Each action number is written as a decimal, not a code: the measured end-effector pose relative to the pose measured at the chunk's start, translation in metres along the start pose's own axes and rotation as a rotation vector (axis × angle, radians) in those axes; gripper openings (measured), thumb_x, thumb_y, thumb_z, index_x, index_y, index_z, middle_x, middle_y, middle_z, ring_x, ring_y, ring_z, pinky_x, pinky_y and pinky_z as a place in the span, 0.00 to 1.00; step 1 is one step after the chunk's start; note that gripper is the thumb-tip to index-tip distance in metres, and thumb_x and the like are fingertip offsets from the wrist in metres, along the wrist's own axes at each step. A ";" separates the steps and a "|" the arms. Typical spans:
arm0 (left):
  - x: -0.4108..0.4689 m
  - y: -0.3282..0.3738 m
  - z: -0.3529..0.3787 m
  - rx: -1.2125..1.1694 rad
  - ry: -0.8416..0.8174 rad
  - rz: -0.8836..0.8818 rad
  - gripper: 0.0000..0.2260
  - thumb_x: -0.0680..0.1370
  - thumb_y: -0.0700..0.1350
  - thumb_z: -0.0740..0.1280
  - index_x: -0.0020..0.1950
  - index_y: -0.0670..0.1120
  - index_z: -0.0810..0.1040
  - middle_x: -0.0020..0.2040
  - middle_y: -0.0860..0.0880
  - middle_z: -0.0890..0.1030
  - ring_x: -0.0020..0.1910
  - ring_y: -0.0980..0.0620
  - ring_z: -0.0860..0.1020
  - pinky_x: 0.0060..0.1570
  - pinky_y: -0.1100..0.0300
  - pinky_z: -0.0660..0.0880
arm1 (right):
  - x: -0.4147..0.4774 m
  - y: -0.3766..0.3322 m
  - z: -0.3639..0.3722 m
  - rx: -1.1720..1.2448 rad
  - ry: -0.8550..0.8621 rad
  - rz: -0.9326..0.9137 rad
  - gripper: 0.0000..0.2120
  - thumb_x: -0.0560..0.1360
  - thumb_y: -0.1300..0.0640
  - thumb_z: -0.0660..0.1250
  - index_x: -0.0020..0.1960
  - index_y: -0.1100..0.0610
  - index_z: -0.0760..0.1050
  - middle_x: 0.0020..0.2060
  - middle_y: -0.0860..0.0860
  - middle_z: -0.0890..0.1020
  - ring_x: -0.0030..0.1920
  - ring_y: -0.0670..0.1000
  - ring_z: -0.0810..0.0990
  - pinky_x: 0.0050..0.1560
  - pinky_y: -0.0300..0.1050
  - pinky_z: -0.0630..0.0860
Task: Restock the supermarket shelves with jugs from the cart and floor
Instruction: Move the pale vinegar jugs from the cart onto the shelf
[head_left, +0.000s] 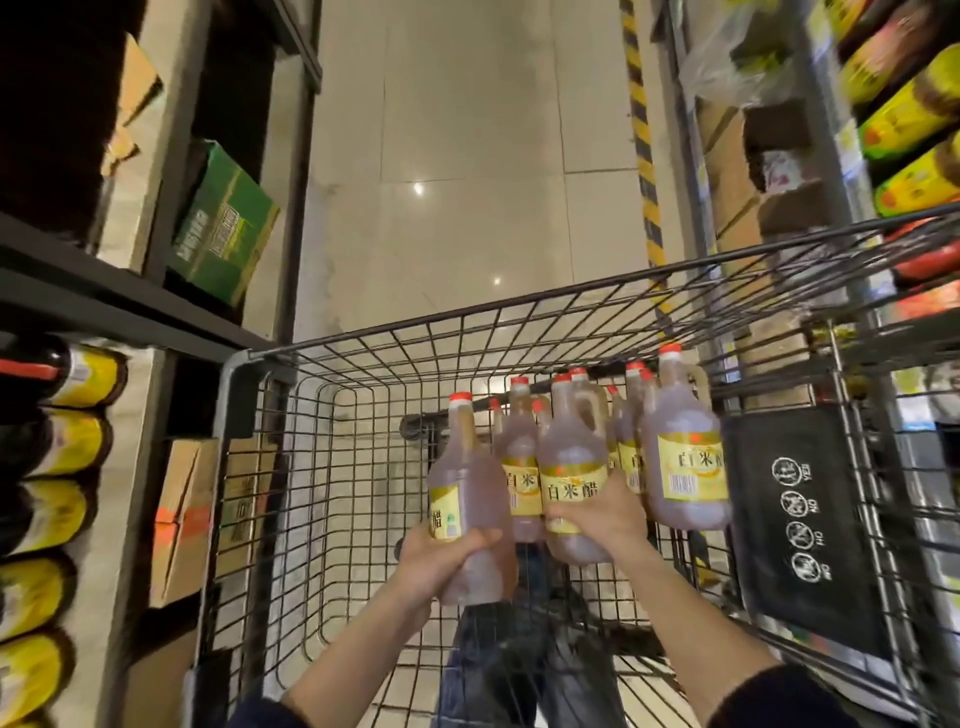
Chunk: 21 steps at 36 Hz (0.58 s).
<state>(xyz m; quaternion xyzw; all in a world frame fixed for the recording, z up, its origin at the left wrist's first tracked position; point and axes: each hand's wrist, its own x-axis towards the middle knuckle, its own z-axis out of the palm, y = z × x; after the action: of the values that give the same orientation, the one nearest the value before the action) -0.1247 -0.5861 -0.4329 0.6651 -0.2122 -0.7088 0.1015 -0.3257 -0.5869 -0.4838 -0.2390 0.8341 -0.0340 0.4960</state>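
A wire shopping cart fills the lower middle of the head view. Several pale jugs with red caps and yellow labels stand bunched in its right half. My left hand grips one jug round its lower body, tilted, left of the bunch. My right hand grips a second jug at its label, among the others. Another jug stands at the right against the cart's black flap.
Shelves on the left hold dark bottles with yellow labels, a green carton and a brown carton. Shelves on the right carry yellow-labelled goods. A tiled aisle floor runs ahead beyond the cart.
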 end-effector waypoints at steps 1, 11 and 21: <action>-0.003 0.000 0.000 0.007 0.012 0.000 0.24 0.61 0.43 0.80 0.54 0.42 0.78 0.46 0.42 0.85 0.46 0.42 0.84 0.50 0.48 0.80 | -0.002 0.001 -0.002 0.009 -0.018 0.000 0.41 0.54 0.48 0.80 0.61 0.58 0.67 0.52 0.54 0.80 0.52 0.56 0.80 0.50 0.47 0.76; -0.039 0.004 0.015 0.004 -0.007 0.070 0.28 0.56 0.47 0.79 0.53 0.44 0.76 0.43 0.46 0.86 0.43 0.47 0.84 0.38 0.57 0.80 | -0.036 0.018 -0.024 0.258 -0.055 -0.084 0.45 0.46 0.44 0.81 0.60 0.53 0.69 0.51 0.49 0.81 0.53 0.52 0.80 0.57 0.52 0.77; -0.099 0.026 0.041 0.052 0.004 0.196 0.25 0.62 0.42 0.79 0.55 0.41 0.75 0.41 0.45 0.85 0.41 0.47 0.83 0.33 0.58 0.78 | -0.118 0.017 -0.086 0.417 -0.035 -0.216 0.38 0.59 0.60 0.81 0.62 0.56 0.63 0.50 0.50 0.78 0.52 0.51 0.77 0.56 0.46 0.74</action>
<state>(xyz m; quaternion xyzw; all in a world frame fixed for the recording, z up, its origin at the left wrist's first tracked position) -0.1589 -0.5604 -0.3314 0.6449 -0.2942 -0.6885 0.1535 -0.3584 -0.5362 -0.3500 -0.2199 0.7697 -0.2544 0.5427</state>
